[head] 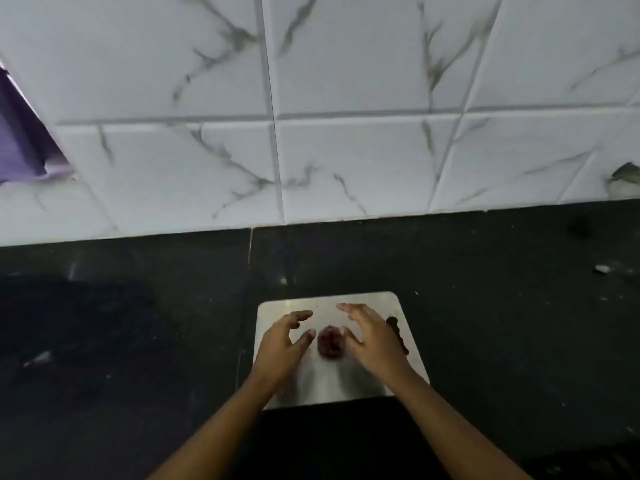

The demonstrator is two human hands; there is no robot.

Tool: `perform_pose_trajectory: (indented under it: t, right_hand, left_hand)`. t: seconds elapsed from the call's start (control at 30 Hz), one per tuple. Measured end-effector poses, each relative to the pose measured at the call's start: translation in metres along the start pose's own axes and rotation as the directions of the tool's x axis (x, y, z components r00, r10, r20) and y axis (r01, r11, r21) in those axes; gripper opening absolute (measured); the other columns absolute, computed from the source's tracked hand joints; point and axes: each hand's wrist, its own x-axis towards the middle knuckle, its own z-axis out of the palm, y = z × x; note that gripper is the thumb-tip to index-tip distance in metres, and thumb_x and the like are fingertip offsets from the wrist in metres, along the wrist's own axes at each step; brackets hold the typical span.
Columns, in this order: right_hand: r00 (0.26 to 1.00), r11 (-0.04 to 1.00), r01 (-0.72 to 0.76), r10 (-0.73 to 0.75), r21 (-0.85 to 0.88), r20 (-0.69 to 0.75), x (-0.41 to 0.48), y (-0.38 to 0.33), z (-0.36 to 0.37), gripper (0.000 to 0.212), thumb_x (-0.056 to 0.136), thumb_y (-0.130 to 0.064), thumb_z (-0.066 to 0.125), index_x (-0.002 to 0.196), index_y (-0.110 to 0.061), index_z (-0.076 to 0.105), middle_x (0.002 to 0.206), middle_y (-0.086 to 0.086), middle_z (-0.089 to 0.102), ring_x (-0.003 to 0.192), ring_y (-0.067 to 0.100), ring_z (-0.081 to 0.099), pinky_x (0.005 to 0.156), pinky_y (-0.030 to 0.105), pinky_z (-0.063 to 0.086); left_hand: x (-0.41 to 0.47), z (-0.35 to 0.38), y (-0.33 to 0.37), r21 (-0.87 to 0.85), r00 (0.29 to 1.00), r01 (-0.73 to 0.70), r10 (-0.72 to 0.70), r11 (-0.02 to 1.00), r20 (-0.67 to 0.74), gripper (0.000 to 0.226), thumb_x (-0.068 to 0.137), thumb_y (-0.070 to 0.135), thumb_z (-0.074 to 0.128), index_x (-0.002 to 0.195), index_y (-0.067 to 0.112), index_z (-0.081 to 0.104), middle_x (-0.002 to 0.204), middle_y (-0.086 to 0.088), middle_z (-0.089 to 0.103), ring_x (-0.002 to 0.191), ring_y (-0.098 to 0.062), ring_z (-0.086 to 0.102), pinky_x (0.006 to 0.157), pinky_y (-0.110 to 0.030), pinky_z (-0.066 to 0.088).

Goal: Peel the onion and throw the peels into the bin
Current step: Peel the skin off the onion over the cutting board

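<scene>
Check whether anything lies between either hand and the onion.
Nothing visible does. The onion lies bare on the board, with the left hand and right hand open on either side. A dark thing lies at the right hand's outer side, away from the onion. No bin shows.

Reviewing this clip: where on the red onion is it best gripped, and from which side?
Its rounded flanks, probably, one from each side. The onion lies small and loose on the metal board, with the left hand and right hand open at either side, so both flanks are exposed. Blur hides which way its root end points.
</scene>
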Motion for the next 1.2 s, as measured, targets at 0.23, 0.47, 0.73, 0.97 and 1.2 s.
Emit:
perform_pose_trajectory:
  t: [0.23, 0.47, 0.73, 0.97, 1.2]
  right_hand:
    - [0.982, 0.979, -0.164, 0.151, 0.117, 0.113, -0.015, 0.018, 0.028, 0.052, 0.082, -0.022, 0.068, 0.131, -0.023, 0.048, 0.13, -0.002, 0.051, 0.118, 0.013, 0.05, 0.104, 0.031, 0.041]
    - [0.98, 0.958, -0.192, 0.175, 0.214, 0.096, 0.0, 0.022, 0.03, 0.044, 0.077, -0.025, 0.073, 0.119, -0.017, 0.06, 0.115, 0.001, 0.06, 0.105, 0.014, 0.058, 0.094, 0.027, 0.048]
    - [0.972, 0.924, -0.22, 0.181, 0.313, 0.149, 0.015, 0.033, 0.028, 0.045, 0.071, -0.017, 0.078, 0.114, -0.014, 0.065, 0.107, 0.002, 0.062, 0.095, 0.013, 0.062, 0.088, 0.021, 0.05]
    - [0.956, 0.862, -0.283, 0.217, 0.42, 0.199, 0.024, 0.043, 0.021, 0.027, 0.078, -0.006, 0.071, 0.104, -0.013, 0.071, 0.093, -0.004, 0.066, 0.092, 0.011, 0.064, 0.09, 0.025, 0.05]
    - [0.985, 0.958, -0.13, 0.095, 0.255, 0.144, 0.024, 0.044, 0.019, 0.022, 0.081, -0.016, 0.069, 0.102, -0.009, 0.071, 0.097, 0.008, 0.072, 0.088, 0.014, 0.067, 0.084, 0.023, 0.052]
  left_hand:
    - [-0.013, 0.024, -0.019, -0.036, 0.995, 0.027, -0.024, 0.999, 0.1, 0.047, 0.087, 0.026, 0.065, 0.132, 0.024, 0.051, 0.129, 0.005, 0.057, 0.111, -0.012, 0.056, 0.1, -0.031, 0.045]
    - [0.009, 0.029, -0.012, 0.045, 0.987, -0.049, 0.042, 0.998, 0.152, 0.045, 0.085, 0.021, 0.067, 0.128, 0.023, 0.056, 0.12, 0.003, 0.059, 0.104, -0.012, 0.057, 0.095, -0.028, 0.047]
    - [0.022, 0.032, -0.018, -0.113, 0.993, 0.07, -0.059, 0.991, 0.104, 0.033, 0.085, 0.017, 0.068, 0.116, 0.026, 0.064, 0.11, 0.006, 0.067, 0.095, -0.006, 0.063, 0.079, -0.009, 0.046]
    - [0.018, 0.038, -0.02, -0.298, 0.99, 0.143, -0.13, 0.944, 0.063, 0.031, 0.082, 0.014, 0.071, 0.112, 0.022, 0.066, 0.101, 0.006, 0.072, 0.087, -0.006, 0.068, 0.074, -0.018, 0.053]
    - [0.008, 0.048, -0.021, -0.127, 0.997, 0.058, -0.064, 0.99, -0.047, 0.042, 0.073, 0.029, 0.079, 0.111, 0.037, 0.063, 0.107, 0.019, 0.066, 0.095, 0.0, 0.062, 0.082, -0.018, 0.05]
